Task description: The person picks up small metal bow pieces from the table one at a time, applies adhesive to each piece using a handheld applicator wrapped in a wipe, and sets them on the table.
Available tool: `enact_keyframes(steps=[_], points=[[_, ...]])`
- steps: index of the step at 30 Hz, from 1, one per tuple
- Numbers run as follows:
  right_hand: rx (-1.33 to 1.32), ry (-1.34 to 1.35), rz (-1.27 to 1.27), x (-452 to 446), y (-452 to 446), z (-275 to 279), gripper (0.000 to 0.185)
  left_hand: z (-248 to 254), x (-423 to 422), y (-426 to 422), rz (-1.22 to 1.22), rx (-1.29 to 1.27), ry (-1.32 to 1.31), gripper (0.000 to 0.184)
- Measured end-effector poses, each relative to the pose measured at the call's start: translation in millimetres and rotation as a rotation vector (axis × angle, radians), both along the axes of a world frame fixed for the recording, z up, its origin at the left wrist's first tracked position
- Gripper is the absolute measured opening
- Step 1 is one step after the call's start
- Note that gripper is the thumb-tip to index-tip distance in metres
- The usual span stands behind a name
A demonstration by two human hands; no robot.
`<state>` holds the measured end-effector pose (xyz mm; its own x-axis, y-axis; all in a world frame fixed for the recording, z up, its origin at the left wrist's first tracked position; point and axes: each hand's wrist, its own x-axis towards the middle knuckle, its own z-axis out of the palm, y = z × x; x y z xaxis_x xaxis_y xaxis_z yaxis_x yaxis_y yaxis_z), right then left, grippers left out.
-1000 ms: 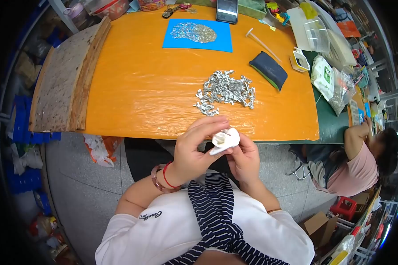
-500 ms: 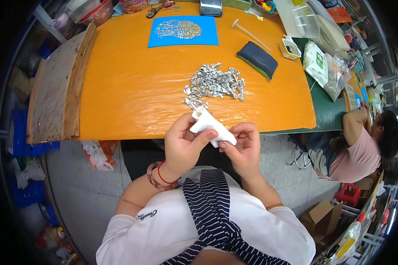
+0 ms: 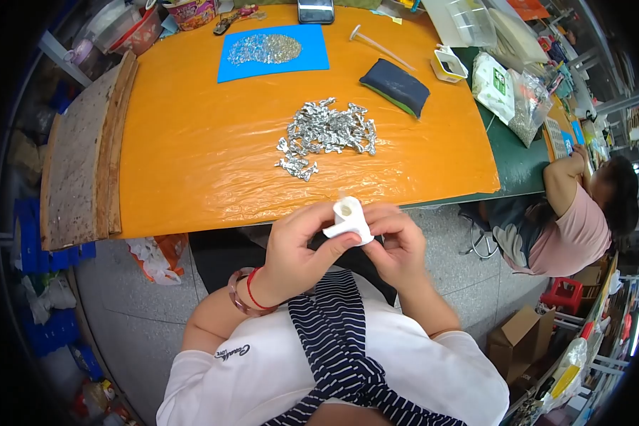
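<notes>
Tipped more upright since the earlier frame, the white roll [image 3: 349,221] is held near the front edge of the orange surface [image 3: 206,156]. It is grasped by the fingers of the left hand [image 3: 297,243] and right hand [image 3: 400,247], both forearms angled inward (a bracelet [image 3: 238,292] is worn on the left).

Table [image 3: 213,156], covered in creased orange sheeting, with a green surface [image 3: 516,160] exposed at its right side. Centre: a loose heap of silvery metallic pieces [image 3: 326,129]. Beyond it, to the left: a blue mat [image 3: 314,53] bearing small glittering pieces [image 3: 282,49]. To the right of the heap: a dark pouch [image 3: 395,86], green along one edge; behind it, a thin translucent rod [image 3: 383,48]. Far edge: a phone [image 3: 315,11]. Left end: a worn board [image 3: 78,160] with wooden edging. Green surface: a white packet [image 3: 493,86] beside a clear bag [image 3: 529,110].
</notes>
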<state>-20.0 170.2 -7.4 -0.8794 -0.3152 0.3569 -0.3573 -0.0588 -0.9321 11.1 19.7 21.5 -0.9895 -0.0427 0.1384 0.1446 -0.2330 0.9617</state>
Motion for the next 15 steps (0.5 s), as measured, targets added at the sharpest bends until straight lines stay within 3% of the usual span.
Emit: enact_keyframes(steps=[1,2,4,5,8,9,12,15], points=[[0.247,0.27,-0.031,-2.3,2.0,-1.3,0.016,4.7,-1.1,-4.1,-0.02,-0.235,0.09,0.026],[0.247,0.267,-0.029,0.3,0.6,-2.3,0.016,7.3,-1.6,-6.8,-0.041,-0.472,0.181,0.025],[-0.234,-0.502,0.013,9.1,-4.5,-4.4,0.018,7.0,-2.8,-0.1,0.032,-0.459,0.23,0.024],[-0.231,-0.504,0.017,12.1,-6.8,-4.2,0.018,3.7,-4.0,1.4,0.038,-0.502,0.288,0.026],[-0.593,-0.79,0.049,18.1,-13.2,-0.6,0.029,-6.6,-6.4,6.8,0.068,-0.532,0.334,0.032],[-0.657,-0.736,0.2,18.9,-11.1,-3.5,0.039,-8.9,-7.4,7.4,0.104,-0.56,0.343,0.034],[-0.841,-0.789,0.292,23.0,-21.9,-4.6,0.043,-10.9,-9.3,11.6,0.162,-0.622,0.314,0.035],[-0.764,-0.877,0.233,21.4,-25.1,-6.5,0.043,-15.4,-10.8,13.6,0.157,-0.743,0.268,0.034]])
